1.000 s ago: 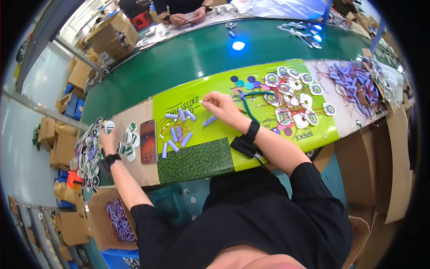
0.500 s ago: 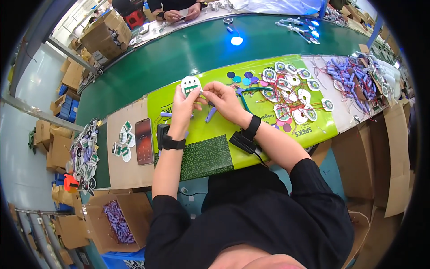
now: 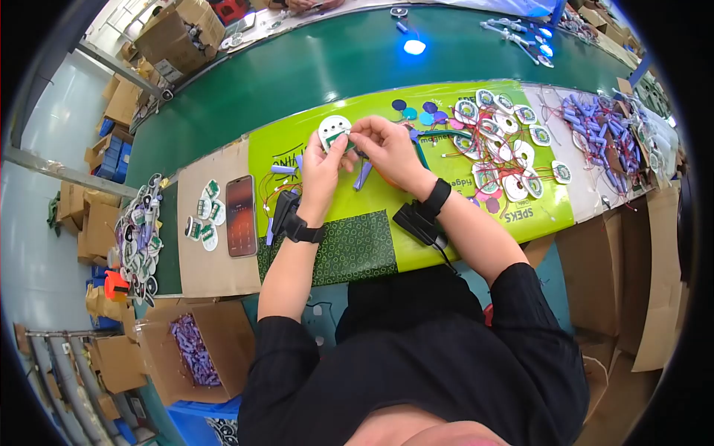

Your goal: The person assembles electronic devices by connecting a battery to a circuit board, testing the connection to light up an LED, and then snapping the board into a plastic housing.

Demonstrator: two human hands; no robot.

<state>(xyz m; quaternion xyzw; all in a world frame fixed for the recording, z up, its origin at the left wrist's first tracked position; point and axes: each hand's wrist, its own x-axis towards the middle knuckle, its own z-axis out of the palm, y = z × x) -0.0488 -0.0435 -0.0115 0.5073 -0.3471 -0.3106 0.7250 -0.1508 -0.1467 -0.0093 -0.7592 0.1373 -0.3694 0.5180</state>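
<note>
My left hand (image 3: 321, 169) grips a white, rounded plate (image 3: 334, 124) with dark round spots and a green circuit board (image 3: 338, 141) on it. At the plate's right edge, my right hand (image 3: 392, 154) has thumb and forefinger pinched together. Whatever lies between those fingertips is too small to make out; it may be a wire end. Just below the fingers is a purple cylindrical battery (image 3: 362, 177). Another purple battery (image 3: 283, 169) lies left of my left wrist.
Plates with red wires (image 3: 513, 141) cover the mat's right side, beside a heap of purple batteries (image 3: 595, 130). Coloured discs (image 3: 426, 118) lie beyond my right hand. To the left are a phone (image 3: 241, 215), small circuit-board plates (image 3: 211, 212) and a pile (image 3: 141, 241). A battery-filled carton (image 3: 227, 342) stands below.
Both hands and the plate have shifted slightly right and up in the picture, as has much of the bench. The hands keep their grip, and the plate looks a little turned.
</note>
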